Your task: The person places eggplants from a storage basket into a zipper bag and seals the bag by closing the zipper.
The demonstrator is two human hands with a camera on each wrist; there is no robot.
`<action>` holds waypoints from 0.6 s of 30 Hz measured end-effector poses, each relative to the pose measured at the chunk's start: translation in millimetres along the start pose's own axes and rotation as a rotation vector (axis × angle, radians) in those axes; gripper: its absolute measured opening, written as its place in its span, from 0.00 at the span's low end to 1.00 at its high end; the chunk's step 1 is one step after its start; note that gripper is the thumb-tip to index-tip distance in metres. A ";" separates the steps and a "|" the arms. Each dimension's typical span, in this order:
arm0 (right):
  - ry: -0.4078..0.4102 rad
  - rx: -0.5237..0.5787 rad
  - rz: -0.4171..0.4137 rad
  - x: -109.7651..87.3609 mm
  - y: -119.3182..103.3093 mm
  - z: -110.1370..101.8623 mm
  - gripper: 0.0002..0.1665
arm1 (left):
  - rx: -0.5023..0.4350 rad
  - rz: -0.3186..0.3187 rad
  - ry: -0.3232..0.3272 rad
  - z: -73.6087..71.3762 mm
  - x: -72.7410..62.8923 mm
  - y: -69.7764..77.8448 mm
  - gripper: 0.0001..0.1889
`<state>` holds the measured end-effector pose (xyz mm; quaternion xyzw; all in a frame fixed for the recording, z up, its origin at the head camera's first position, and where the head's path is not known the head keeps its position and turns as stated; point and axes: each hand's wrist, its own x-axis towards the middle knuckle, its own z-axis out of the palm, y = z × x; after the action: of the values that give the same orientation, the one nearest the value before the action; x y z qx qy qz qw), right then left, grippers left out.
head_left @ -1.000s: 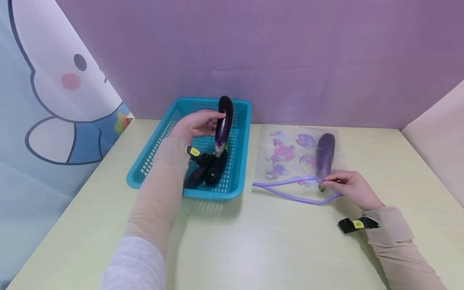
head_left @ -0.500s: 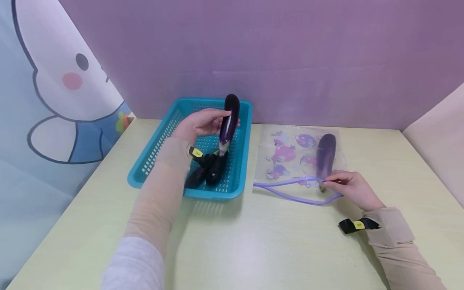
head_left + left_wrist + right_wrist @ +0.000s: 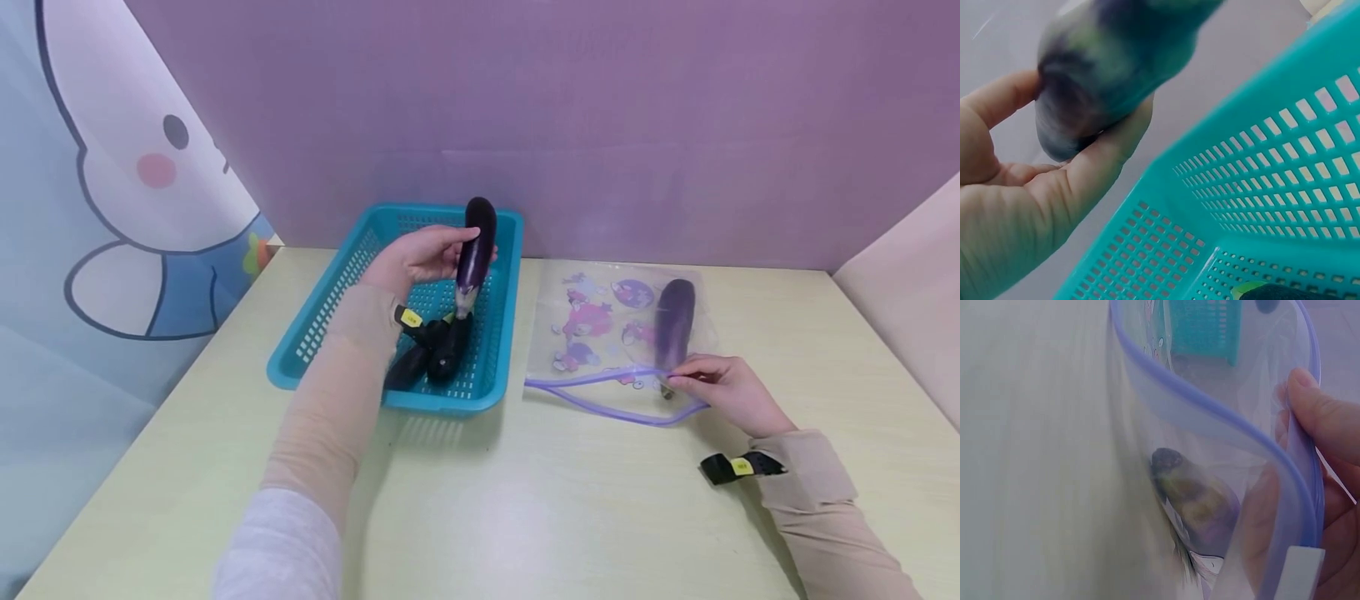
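My left hand (image 3: 429, 254) grips a dark purple eggplant (image 3: 477, 250) between thumb and fingers, held over the teal basket (image 3: 510, 333). The eggplant stands nearly upright with its pale stem end down. In the left wrist view this eggplant (image 3: 1110, 69) is partly blurred. Other eggplants (image 3: 450, 348) lie in the basket, partly covered by the left wrist strap. On the right, my right hand (image 3: 731, 392) pinches the purple zip edge of a clear printed bag (image 3: 547, 333), whose mouth gapes. One eggplant (image 3: 673, 321) lies inside it, its stem end (image 3: 1166, 461) toward the mouth.
Basket and bag stand side by side on a pale table (image 3: 525, 517). A purple backdrop (image 3: 570, 125) rises right behind them. A cartoon-printed sheet (image 3: 112, 250) hangs at the left, and a white panel (image 3: 915, 275) borders the right.
My left hand has shifted slightly right with the eggplant, then nearly stopped. My right hand keeps its hold on the bag's edge. The head view has shifted a little.
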<state>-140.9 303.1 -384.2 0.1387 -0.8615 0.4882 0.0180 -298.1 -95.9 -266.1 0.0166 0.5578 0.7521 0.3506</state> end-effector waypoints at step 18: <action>-0.006 0.009 -0.014 1.6 -0.7 1.0 0.06 | -0.032 0.021 0.039 3.6 -1.3 3.0 0.29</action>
<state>-142.2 301.5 -383.8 0.1460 -0.8584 0.4914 0.0183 -297.1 -94.0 -261.8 0.0023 0.5520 0.7650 0.3318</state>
